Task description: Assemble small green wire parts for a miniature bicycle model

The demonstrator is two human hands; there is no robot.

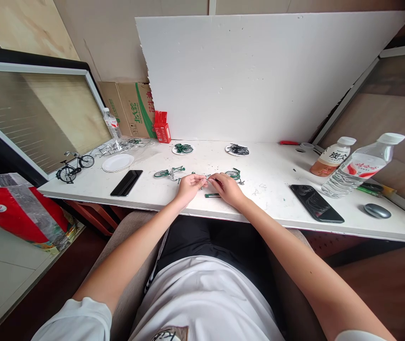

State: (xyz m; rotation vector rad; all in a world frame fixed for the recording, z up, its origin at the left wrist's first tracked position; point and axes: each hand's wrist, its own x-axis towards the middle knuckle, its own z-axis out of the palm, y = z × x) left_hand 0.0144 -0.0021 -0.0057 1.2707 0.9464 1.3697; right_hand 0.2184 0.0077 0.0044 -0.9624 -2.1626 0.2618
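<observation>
My left hand [189,186] and my right hand [228,187] meet fingertip to fingertip just above the table's front part. Both are closed in a pinch around something tiny, too small to make out. Left of them lies a partly built green model bicycle [169,173]. Behind my right hand is another green wheeled model part [233,174], partly covered by the fingers. A short green bar-shaped piece [211,195] rests on the table between the wrists. Farther back, one small white plate [174,152] holds green parts, and a second plate [228,152] holds black ones.
On the white table [269,189], a finished black model bicycle [74,166], a white plate [118,163] and a phone [127,183] are at left. Another phone [316,203], a drink bottle [332,157], a water bottle [364,166] and a mouse [377,210] stand right. A white board [269,76] rises behind.
</observation>
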